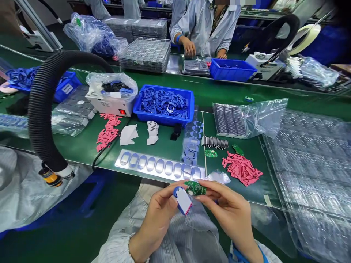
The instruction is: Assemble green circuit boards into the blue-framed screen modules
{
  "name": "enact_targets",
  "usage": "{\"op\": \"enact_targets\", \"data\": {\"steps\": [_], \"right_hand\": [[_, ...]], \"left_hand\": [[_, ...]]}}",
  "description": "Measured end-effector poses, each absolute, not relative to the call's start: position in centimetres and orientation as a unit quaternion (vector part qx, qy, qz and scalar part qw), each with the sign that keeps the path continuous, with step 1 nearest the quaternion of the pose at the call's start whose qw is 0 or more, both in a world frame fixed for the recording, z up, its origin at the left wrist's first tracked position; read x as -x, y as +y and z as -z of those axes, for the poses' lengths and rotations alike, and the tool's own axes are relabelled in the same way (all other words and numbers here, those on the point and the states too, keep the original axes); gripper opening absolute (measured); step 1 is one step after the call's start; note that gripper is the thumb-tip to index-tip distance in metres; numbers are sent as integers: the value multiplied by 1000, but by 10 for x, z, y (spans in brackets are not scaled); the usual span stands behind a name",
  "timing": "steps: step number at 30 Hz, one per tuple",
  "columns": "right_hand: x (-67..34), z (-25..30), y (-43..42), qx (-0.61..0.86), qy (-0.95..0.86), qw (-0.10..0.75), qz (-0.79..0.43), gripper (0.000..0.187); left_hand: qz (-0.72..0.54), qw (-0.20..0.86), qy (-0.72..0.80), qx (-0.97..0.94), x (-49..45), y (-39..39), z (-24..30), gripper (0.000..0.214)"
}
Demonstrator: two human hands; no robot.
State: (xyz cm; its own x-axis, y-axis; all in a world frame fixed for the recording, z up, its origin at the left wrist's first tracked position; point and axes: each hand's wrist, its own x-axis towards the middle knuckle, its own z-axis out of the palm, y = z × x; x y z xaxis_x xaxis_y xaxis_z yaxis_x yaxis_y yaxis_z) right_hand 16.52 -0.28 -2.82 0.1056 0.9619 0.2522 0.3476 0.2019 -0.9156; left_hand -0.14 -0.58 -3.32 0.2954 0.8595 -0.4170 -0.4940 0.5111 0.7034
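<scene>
My left hand grips a small blue plastic frame by its edge. Inside that frame sits a white rectangular piece, with a strip of pink along its lower edge. Pinched between the thumb and fingers of my right hand is a green circuit board. The board lies close beside the upper right of the frame; whether the two touch I cannot tell. Both hands are over my lap, just off the table's front edge. Right behind them lies a strip of blue oval pieces.
A blue bin of blue frames stands mid-table. Pink strips lie in piles at right and left. Clear trays cover the right side. A black flexible hose arches at left. Across the table a person's hand is at work.
</scene>
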Motion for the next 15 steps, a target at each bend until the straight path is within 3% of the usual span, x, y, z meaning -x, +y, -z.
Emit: {"op": "enact_targets", "data": {"steps": [8,15], "right_hand": [[-177,26,-2,463,-797,382,-66,53],[-174,23,3,489,-799,346,-42,41]], "left_hand": [[-449,809,346,-154,1,-5,32,30],[-448,810,343,-162,6,-5,33,33]]}}
